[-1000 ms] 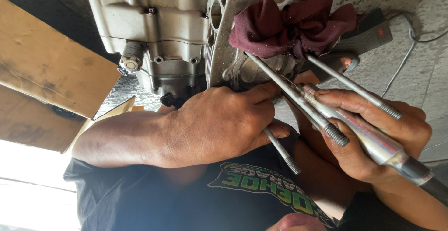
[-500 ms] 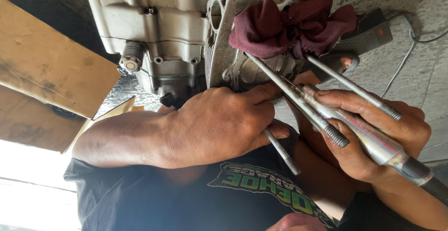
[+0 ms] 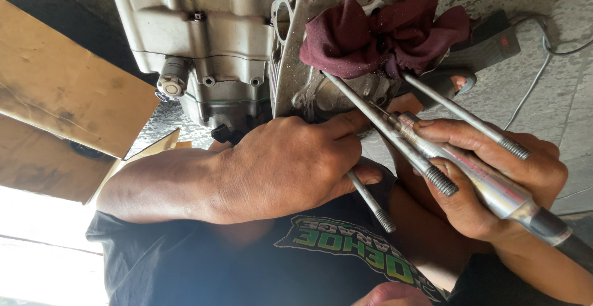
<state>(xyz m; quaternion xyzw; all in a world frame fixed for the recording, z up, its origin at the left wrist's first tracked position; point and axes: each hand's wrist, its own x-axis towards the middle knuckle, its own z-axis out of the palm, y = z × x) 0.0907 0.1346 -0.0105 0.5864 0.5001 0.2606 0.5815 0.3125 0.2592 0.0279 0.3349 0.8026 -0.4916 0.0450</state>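
The right hand is closed around a slim metal air tool, its nose aimed between the studs at the open face of the engine cylinder. The left hand is curled shut with its fingers pressed against the cylinder base, one threaded stud running out beneath the palm.

The tool's nose sits tight among the studs, so a small slip of the right hand would likely knock it against a thread and burr it. The left fingers lie close to the tool's working end and could be nicked if it skids. The maroon rag is stuffed into the bore at the cylinder's upper edge; if it loosens, grit could drop inside.

Counted: two hands, one tool, one rag, three long studs in view, the other two being the middle one and the one nearest the right edge of the cylinder. One engine case lies on the concrete floor, with two brown boards at its left edge and one thin cable to its right.
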